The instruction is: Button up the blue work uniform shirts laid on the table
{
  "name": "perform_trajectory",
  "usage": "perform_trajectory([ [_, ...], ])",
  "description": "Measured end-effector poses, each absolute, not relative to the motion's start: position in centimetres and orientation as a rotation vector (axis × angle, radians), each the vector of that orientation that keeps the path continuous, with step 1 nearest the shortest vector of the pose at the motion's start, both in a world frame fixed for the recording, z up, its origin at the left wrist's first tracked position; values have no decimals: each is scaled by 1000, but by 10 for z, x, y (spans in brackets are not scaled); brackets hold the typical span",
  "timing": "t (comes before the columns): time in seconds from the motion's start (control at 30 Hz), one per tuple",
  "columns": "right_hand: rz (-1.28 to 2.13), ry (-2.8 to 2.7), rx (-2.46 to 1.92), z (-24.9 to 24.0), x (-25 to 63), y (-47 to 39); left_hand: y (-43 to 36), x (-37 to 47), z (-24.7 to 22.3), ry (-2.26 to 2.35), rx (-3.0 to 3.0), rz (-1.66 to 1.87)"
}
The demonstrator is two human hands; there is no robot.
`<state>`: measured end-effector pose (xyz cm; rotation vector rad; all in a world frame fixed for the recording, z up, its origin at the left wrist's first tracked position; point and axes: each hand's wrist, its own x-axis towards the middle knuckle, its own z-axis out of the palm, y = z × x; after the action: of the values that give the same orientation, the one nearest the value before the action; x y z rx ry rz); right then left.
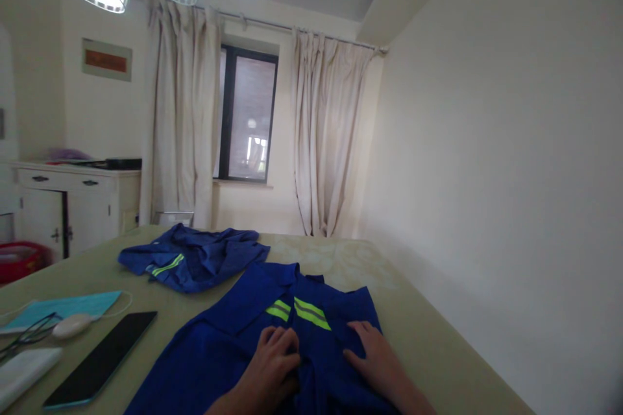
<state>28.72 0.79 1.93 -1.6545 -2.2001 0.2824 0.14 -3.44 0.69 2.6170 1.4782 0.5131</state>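
Observation:
A dark blue work jacket (233, 327) with yellow-green and grey reflective stripes lies spread on the table in front of me. Near its front opening, my left hand (272, 366) has its fingers curled together on the cloth, seemingly pinching it; the fingertips are partly hidden. My right hand (377, 356) rests on the right side of the jacket, thumb and fingers apart. Beyond it, a second blue garment (199, 256) with a similar stripe lies crumpled. The lower part of the jacket is cut off by the frame's bottom edge.
On the left of the table (428, 350) lie a black-screened phone (100, 360), a blue face mask (63, 311), glasses (34, 331), a small white oval object (72, 326) and a white slab-like object (26, 373). A wall (511, 175) stands along the right.

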Motion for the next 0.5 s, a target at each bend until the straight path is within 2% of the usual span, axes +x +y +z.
perform_trajectory([
  [0.13,97,-2265,-1684,18,281,13,-41,-7,16,1528,2473,501],
  [0.3,128,-2045,-1549,29,288,31,-38,-14,18,1574,2413,407],
  [0.4,189,-1659,-1581,35,315,46,-25,-19,16,1596,2405,518],
  [0.5,208,-1404,-1719,29,350,57,-8,-27,19,1581,2223,795],
])
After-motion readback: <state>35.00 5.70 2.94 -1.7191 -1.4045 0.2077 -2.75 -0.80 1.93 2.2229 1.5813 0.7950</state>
